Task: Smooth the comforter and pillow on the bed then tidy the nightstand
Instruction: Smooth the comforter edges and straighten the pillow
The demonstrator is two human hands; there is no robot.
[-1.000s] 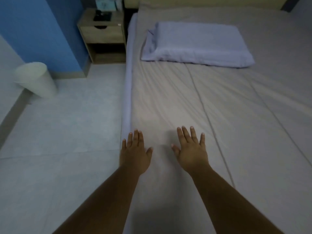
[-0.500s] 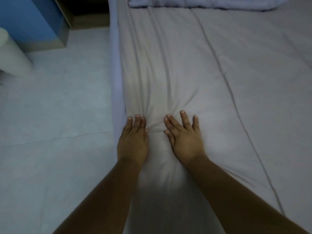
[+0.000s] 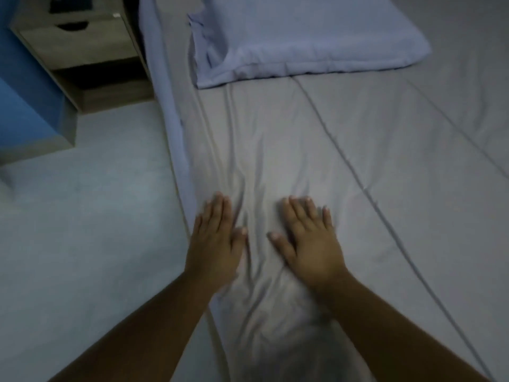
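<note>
A grey comforter [image 3: 371,150] covers the bed, with creases running lengthwise near its left edge. My left hand [image 3: 216,241] lies flat, palm down, on that edge. My right hand [image 3: 309,241] rests flat beside it, fingers slightly spread, and wrinkles bunch up between and ahead of the two hands. A pale lavender pillow [image 3: 303,37] lies at the head of the bed, its near left corner rumpled. The wooden nightstand [image 3: 80,48] stands at the top left beside the bed, with a dark object partly visible on its top.
A lavender sheet [image 3: 168,106] shows along the mattress side below the comforter. Pale tiled floor [image 3: 82,216] fills the left. A blue wall [image 3: 24,100] with a grey skirting juts out in front of the nightstand.
Both hands have slid forward along the comforter's left edge and moved a little apart. The view has lifted, bringing the pillow and nightstand back into sight.
</note>
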